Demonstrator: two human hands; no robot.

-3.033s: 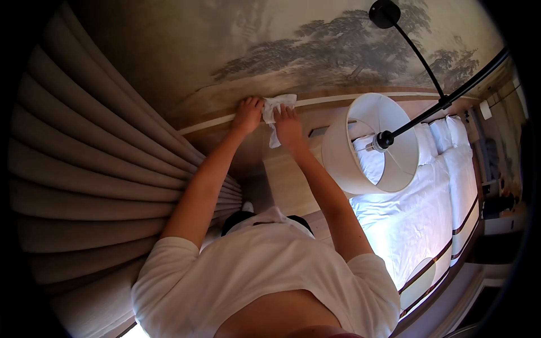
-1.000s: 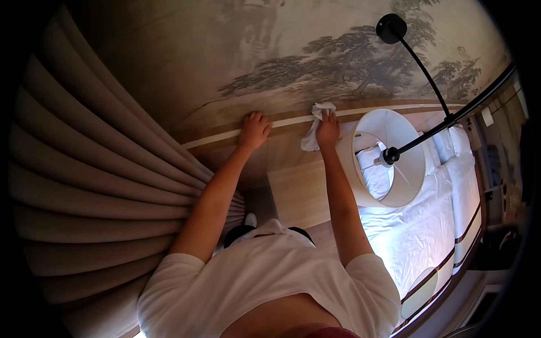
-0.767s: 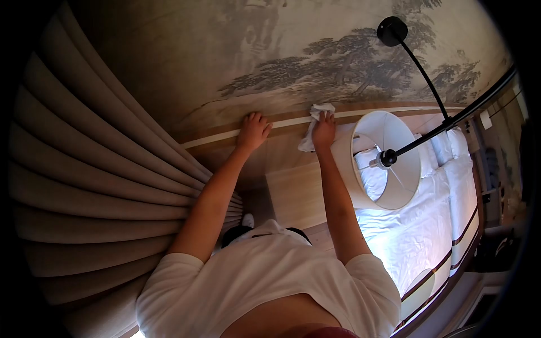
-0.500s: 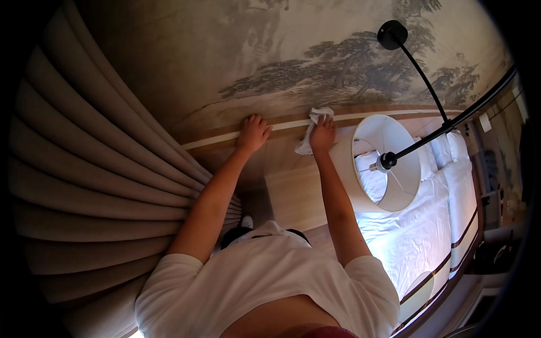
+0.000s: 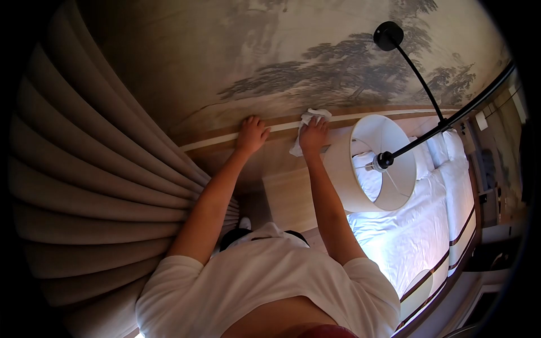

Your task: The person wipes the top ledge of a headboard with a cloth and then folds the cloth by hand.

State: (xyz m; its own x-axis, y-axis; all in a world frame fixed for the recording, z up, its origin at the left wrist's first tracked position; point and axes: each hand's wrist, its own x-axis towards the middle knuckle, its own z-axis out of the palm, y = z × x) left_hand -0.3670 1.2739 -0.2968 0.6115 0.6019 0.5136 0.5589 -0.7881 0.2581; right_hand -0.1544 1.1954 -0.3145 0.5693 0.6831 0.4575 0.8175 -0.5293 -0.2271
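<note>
1. The right hand [image 5: 313,137] holds a bunched cloth [image 5: 315,114] against the trim [image 5: 217,141].
2. Just left of it, the left hand [image 5: 252,136] rests there, fingers loosely spread, nothing in it.
3. Right of the cloth, trim runs on past the shade [image 5: 341,174]; what's done or left, I can't tell.
4. The cloth is slightly nearer the left hand than before.

This looks like a bedroom, in a home or a hotel; I can't tell which. There's a bed [image 5: 414,225] with white bedding and pillows [image 5: 445,147], a shaded lamp [image 5: 344,169], a long pleated curtain [image 5: 96,186] and a tree-painted wall [image 5: 338,65].
</note>
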